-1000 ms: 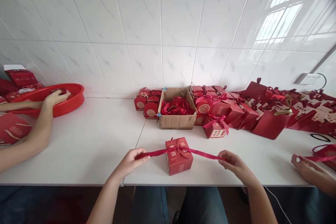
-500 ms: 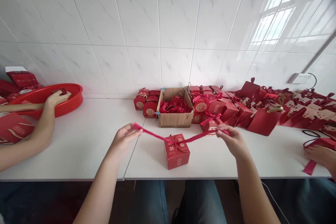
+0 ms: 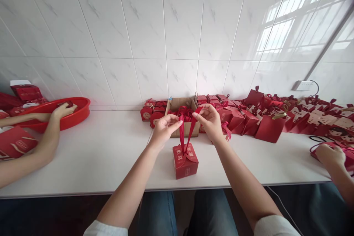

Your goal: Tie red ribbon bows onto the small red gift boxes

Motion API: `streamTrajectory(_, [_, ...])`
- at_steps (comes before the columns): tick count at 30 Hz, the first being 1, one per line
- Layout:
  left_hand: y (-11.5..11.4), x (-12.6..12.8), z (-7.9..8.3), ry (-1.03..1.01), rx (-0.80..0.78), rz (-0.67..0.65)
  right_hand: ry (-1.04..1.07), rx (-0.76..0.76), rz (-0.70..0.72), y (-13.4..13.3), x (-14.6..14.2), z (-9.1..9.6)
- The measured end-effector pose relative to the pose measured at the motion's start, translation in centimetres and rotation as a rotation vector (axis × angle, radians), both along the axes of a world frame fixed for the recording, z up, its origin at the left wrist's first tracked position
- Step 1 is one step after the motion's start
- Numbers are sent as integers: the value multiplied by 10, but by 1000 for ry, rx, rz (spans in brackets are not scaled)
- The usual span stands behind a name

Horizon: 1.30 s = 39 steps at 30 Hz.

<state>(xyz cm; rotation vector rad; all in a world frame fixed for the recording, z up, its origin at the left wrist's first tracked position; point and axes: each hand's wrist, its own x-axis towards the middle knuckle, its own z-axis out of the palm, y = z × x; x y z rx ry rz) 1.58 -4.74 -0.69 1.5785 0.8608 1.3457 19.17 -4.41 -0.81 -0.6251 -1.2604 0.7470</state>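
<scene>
A small red gift box (image 3: 184,161) with gold print stands on the white table (image 3: 110,155) near its front edge. A red ribbon (image 3: 186,132) runs up from the box top in two strands. My left hand (image 3: 163,128) pinches the left strand above the box. The other strand is pinched in my right hand (image 3: 209,119), and both hands are close together over the box.
An open cardboard box (image 3: 183,118) of red ribbons sits by the tiled wall, flanked by several red gift boxes (image 3: 260,120). At left another person's hand (image 3: 63,110) reaches into a red tray (image 3: 73,112). At right another person's hand (image 3: 328,155) holds red pieces.
My hands came up and together from wide apart, lifting the two ribbon ends from a flat stretch to upright strands above the box.
</scene>
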Motion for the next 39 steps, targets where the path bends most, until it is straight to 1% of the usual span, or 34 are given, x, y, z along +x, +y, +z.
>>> streamTrajectory(3, [-1, 2, 0, -12, -6, -13, -48, -1, 7, 0, -8, 5])
streamTrajectory(5, [-2, 2, 0, -25, -3, -55, -67, -11, 14, -1, -11, 7])
streamTrajectory(7, [-2, -1, -1, -31, -19, -121, -54, -28, 44, -3, -9, 5])
streamTrajectory(9, [-2, -8, -5, 18, -35, -143, -48, -69, 84, -7, 0, 0])
streamTrajectory(11, [-2, -17, -12, 163, -10, -75, -127, -152, 110, -13, 15, -7])
streamTrajectory(13, [-3, -25, -20, 384, 56, -7, -342, -265, 110, -19, 32, -14])
streamTrajectory(14, [-4, -28, -24, 511, 86, -15, -462, -295, 86, -21, 39, -18])
streamTrajectory(15, [-5, -29, -29, 641, 109, -43, -577, -289, 58, -23, 44, -21])
streamTrajectory(17, [-6, -28, -37, 893, 129, -99, -787, -227, 46, -23, 45, -29])
streamTrajectory(19, [-5, -25, -44, 1076, 104, -68, -967, -169, 112, -19, 36, -39])
streamTrajectory(21, [-2, -20, -50, 1154, 54, -8, -1104, -175, 208, -13, 21, -53])
streamTrajectory(22, [0, -19, -53, 1161, 29, 1, -1148, -193, 247, -9, 13, -60])
streamTrajectory(24, [1, -16, -56, 1143, 2, -36, -1180, -197, 313, -4, -1, -72])
streamTrajectory(27, [0, -14, -57, 1091, 2, -109, -1156, -159, 349, -1, -11, -83])
streamTrajectory(32, [-2, -11, -62, 895, 84, -106, -1081, -127, 325, -6, -14, -87])
streamTrajectory(36, [-3, -5, -71, 787, 29, -143, -1063, -155, 261, -8, -16, -92])
streamTrajectory(39, [-4, -5, -74, 745, 1, -165, -1035, -133, 257, -7, -16, -97])
